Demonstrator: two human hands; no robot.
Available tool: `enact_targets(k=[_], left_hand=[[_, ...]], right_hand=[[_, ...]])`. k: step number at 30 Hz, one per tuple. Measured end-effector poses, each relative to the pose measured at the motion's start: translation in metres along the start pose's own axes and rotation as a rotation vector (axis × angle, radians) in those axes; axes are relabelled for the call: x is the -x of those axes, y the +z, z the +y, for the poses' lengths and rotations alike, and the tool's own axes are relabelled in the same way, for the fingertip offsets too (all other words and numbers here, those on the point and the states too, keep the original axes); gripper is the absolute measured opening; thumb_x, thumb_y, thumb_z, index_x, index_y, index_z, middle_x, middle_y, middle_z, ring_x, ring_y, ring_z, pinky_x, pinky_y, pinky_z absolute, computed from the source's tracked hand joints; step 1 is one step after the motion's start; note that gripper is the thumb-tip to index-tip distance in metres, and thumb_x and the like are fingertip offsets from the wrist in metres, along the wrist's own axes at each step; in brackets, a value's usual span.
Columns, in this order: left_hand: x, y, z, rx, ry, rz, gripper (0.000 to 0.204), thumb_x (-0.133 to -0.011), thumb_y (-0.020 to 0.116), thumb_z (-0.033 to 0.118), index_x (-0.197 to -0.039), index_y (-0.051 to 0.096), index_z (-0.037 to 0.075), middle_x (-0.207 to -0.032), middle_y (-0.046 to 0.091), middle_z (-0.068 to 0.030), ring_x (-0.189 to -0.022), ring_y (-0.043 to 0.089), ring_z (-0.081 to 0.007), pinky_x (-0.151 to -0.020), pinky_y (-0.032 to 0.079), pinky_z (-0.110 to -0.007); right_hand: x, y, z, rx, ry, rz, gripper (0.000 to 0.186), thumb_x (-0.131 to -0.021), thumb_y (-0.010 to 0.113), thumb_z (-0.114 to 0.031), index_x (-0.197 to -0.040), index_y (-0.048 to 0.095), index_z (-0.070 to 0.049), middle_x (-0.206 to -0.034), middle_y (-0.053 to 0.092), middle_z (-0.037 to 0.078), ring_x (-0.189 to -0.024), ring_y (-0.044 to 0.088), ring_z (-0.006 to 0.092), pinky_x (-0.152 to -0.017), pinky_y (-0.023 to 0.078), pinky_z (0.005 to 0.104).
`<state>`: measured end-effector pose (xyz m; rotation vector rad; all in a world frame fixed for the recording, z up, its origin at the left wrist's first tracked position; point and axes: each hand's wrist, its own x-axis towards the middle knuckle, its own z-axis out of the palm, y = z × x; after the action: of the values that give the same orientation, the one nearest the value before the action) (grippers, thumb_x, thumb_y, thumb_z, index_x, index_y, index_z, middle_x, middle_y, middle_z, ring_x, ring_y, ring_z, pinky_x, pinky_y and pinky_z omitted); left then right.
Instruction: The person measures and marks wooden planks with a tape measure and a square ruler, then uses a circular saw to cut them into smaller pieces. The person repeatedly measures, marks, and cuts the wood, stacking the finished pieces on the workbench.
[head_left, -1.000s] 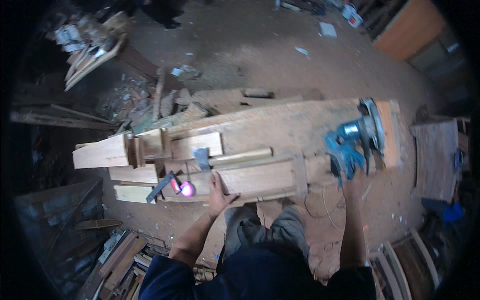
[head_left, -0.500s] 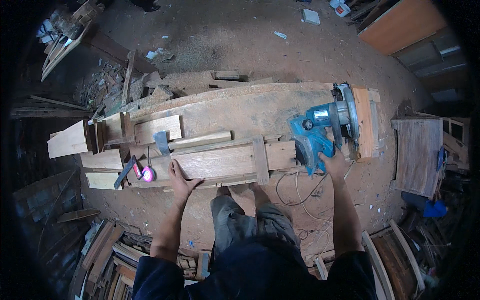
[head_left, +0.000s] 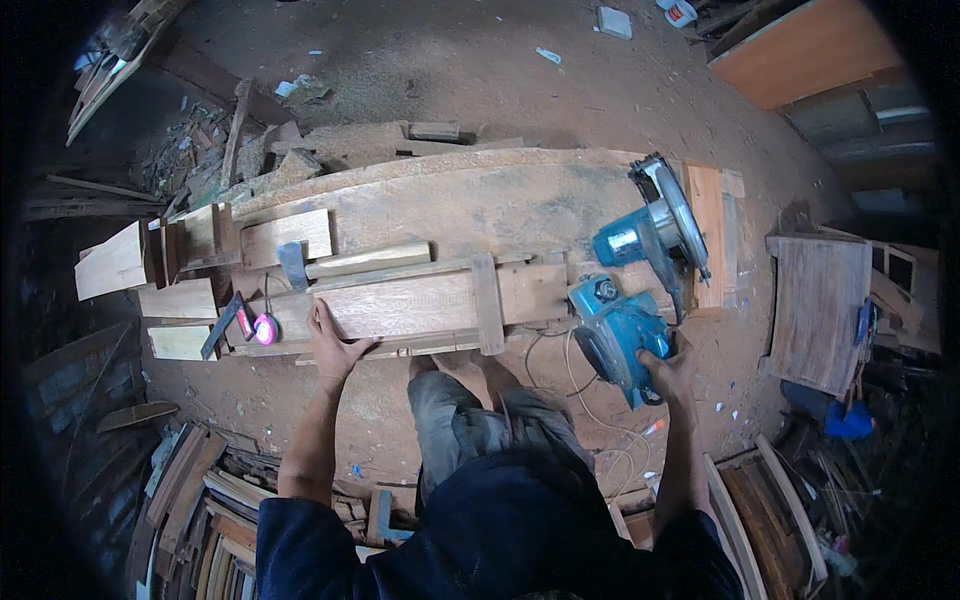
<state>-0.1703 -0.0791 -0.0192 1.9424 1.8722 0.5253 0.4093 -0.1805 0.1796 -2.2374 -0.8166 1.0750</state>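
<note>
My right hand (head_left: 672,368) is closed round the handle of a teal electric planer (head_left: 622,338), held tilted just past the right end of a wooden board (head_left: 410,304). Fingers and thumb spread, my left hand (head_left: 338,348) lies on the board's left end and near edge. A narrow wood strip (head_left: 487,302) crosses the board towards its right. Behind the planer, a circular saw (head_left: 640,238) rests on the bench. Left of the board are a pink tape measure (head_left: 265,329) and a dark try square (head_left: 222,326); a hatchet (head_left: 292,266) lies behind it.
The long, dusty workbench (head_left: 450,205) carries several wood offcuts (head_left: 110,262) at its left end. A power cord (head_left: 625,432) loops over the floor near my legs. A wooden stand (head_left: 820,300) is at right, and stacked planks (head_left: 190,480) are at lower left.
The planer has come off the board's right end, moving toward me and tilting in my right hand. My left hand stays on the board. The whole view has shifted slightly.
</note>
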Motion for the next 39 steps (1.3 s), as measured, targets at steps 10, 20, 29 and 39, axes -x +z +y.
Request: enact_targets(k=[10, 20, 29, 39], left_hand=[[0.002, 0.015, 0.034, -0.024, 0.038, 0.022, 0.134, -0.061, 0.095, 0.051, -0.160, 0.023, -0.003, -0.151, 0.035, -0.0351, -0.138, 0.038, -0.0510, -0.117, 0.032, -0.054], [-0.042, 0.032, 0.129, -0.273, 0.438, -0.361, 0.117, -0.072, 0.077, 0.071, -0.159, 0.034, 0.004, -0.162, 0.032, -0.0256, -0.153, 0.023, -0.0447, -0.126, 0.008, -0.062], [-0.060, 0.032, 0.130, -0.287, 0.484, -0.460, 0.112, -0.075, 0.066, 0.079, -0.160, 0.034, 0.013, -0.160, 0.036, -0.0231, -0.147, 0.032, -0.0473, -0.125, 0.014, -0.063], [-0.064, 0.030, 0.149, -0.155, 0.556, -0.394, 0.105, -0.074, 0.075, 0.069, -0.155, 0.043, 0.010, -0.150, 0.044, -0.0231, -0.141, 0.038, -0.0446, -0.120, 0.022, -0.062]], right_hand=[[0.081, -0.110, 0.015, -0.232, 0.095, 0.527, 0.033, -0.074, 0.077, -0.011, -0.104, 0.067, 0.000, -0.093, 0.068, 0.006, -0.080, 0.064, 0.0169, -0.075, 0.051, 0.0319], [-0.086, -0.205, 0.058, -0.188, -0.165, 0.748, 0.042, -0.081, 0.078, -0.014, -0.118, 0.067, 0.005, -0.105, 0.071, 0.009, -0.091, 0.066, 0.0193, -0.085, 0.052, 0.0327], [-0.206, -0.168, 0.090, 0.160, 0.080, 0.706, 0.075, -0.083, 0.079, -0.040, -0.139, 0.058, 0.006, -0.135, 0.064, 0.023, -0.122, 0.062, 0.0354, -0.106, 0.046, 0.0418], [-0.188, -0.202, 0.113, 0.220, -0.473, 1.028, 0.054, -0.093, 0.077, -0.038, -0.125, 0.066, 0.004, -0.125, 0.066, 0.024, -0.116, 0.064, 0.0361, -0.101, 0.048, 0.0433]])
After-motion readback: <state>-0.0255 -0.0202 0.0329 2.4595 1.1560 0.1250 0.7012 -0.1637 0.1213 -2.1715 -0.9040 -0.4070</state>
